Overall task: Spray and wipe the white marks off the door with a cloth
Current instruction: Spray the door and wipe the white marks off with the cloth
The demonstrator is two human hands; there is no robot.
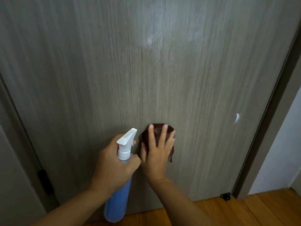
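With the right hand (157, 152) pressing the brown cloth (156, 132) flat, fingers spread, low-centre on the door (81, 70), and the left hand (114, 165) gripping the spray bottle (121, 185), the white mark (237, 117) at right may be missed.

Wooden floor (244, 209) meets a white wall (276, 152)

cloth (157, 131) on door (97, 70), spray bottle (121, 176) just left, mark (237, 117) right
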